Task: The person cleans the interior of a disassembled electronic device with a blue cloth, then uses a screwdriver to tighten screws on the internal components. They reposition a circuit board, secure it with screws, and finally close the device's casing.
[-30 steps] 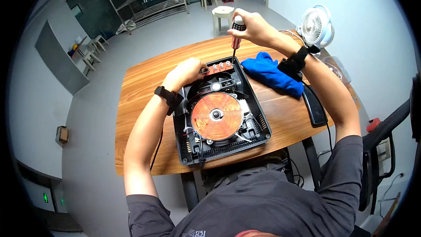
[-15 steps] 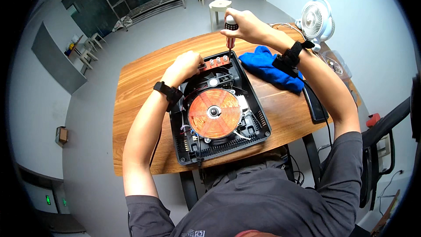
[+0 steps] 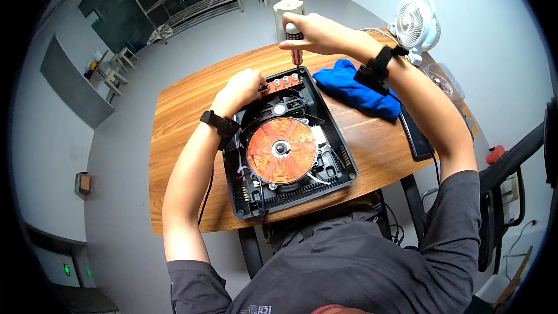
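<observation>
An opened induction cooker [image 3: 350,166] lies on the table, its black casing exposing a round copper coil [image 3: 282,166]. Along its far end runs a narrow red circuit board [image 3: 283,84] with several small white buttons. My right hand [image 3: 317,34] is closed round a screwdriver [image 3: 296,57] with a red, white and black handle, held nearly upright. Its tip comes down at the right end of the board; the exact contact point is too small to make out. At the board's left end, the curled fingers of my left hand [image 3: 239,92] grip it, the fingertips partly hidden.
Right of the cooker, a blue cloth [image 3: 357,90] lies bunched up, with a dark phone [image 3: 415,134] beside it. A white fan [image 3: 415,23] and a clear plastic container [image 3: 444,81] stand at the table's right side. Beyond the table's far edge is a stool [image 3: 289,9].
My right hand and the screwdriver handle have shifted slightly left, so the screwdriver leans differently. The left hand stays at the board's left end. The whole view has shifted a little.
</observation>
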The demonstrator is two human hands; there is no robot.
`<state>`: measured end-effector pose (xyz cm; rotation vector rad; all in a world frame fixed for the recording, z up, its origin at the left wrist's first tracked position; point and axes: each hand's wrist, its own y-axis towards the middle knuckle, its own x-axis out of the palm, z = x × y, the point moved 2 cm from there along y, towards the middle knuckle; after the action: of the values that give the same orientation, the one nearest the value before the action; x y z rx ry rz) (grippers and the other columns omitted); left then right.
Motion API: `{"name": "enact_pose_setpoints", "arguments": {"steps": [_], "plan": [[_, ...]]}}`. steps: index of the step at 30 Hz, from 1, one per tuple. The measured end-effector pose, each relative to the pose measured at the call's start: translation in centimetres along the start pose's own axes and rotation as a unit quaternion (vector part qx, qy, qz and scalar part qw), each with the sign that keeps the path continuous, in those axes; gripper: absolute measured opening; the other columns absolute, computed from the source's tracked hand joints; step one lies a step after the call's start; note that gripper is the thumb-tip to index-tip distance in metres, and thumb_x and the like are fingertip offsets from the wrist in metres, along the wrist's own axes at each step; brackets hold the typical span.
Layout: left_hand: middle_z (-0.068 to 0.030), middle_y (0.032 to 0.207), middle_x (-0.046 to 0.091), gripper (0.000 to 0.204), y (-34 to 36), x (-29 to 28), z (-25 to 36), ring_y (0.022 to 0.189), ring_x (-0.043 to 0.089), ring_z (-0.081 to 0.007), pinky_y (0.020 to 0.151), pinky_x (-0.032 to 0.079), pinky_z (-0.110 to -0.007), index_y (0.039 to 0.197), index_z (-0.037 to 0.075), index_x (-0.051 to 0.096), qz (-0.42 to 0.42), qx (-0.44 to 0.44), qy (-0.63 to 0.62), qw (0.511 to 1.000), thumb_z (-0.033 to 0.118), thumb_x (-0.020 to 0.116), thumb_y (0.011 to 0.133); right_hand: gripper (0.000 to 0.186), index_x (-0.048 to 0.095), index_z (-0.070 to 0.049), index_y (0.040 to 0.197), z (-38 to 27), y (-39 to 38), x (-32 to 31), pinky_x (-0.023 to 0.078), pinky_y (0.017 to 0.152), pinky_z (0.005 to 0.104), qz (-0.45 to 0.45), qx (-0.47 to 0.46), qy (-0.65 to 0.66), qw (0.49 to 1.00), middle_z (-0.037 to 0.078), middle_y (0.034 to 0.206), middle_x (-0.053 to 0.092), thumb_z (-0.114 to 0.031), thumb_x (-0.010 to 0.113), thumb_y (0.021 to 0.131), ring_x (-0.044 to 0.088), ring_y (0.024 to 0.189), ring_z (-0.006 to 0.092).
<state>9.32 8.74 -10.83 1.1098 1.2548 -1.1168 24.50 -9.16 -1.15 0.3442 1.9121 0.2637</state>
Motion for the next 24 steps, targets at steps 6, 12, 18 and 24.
{"name": "enact_pose_setpoints", "arguments": {"steps": [6,12,18,24], "plan": [[-0.0202,0.094,0.073,0.034,0.9,0.2,0.0,0.091,0.069,-0.0359,0.083,0.055,-0.043,0.106,0.008,0.077,0.006,0.021,-0.001,1.000,0.012,0.078,0.072,0.034,0.059,-0.006,0.108,-0.5,2.1,-1.8,0.051,0.083,0.0499,-0.056,0.032,-0.222,0.973,0.021,0.101,0.067,-0.036,0.042,0.103,0.065,0.098,0.0387],[-0.0205,0.093,0.072,0.035,0.6,0.3,-0.3,0.087,0.070,-0.0360,0.081,0.055,-0.042,0.106,0.007,0.077,-0.001,0.025,-0.007,1.000,0.014,0.077,0.072,0.043,0.066,0.001,0.083,0.3,3.0,-1.2,0.055,0.076,0.0465,-0.037,-0.011,-0.254,0.966,0.019,0.081,0.068,-0.031,0.047,0.103,0.068,0.079,0.0379],[-0.0203,0.094,0.073,0.033,0.7,-0.6,0.5,0.086,0.070,-0.0358,0.081,0.056,-0.041,0.107,0.007,0.076,-0.020,0.017,-0.004,1.000,0.012,0.076,0.075,0.045,0.060,0.010,0.110,-0.4,3.7,-1.7,0.055,0.082,0.0441,-0.095,0.076,-0.270,0.955,0.026,0.089,0.071,-0.031,0.051,0.096,0.069,0.090,0.0389],[-0.0203,0.097,0.072,0.031,0.5,-0.5,0.3,0.088,0.070,-0.0360,0.082,0.056,-0.042,0.107,0.007,0.076,-0.024,0.018,-0.017,0.999,0.015,0.075,0.078,0.049,0.067,0.000,0.106,-2.5,3.8,-2.0,0.056,0.077,0.0416,-0.161,0.094,-0.288,0.939,0.014,0.077,0.073,-0.045,0.051,0.099,0.072,0.082,0.0318]]}}
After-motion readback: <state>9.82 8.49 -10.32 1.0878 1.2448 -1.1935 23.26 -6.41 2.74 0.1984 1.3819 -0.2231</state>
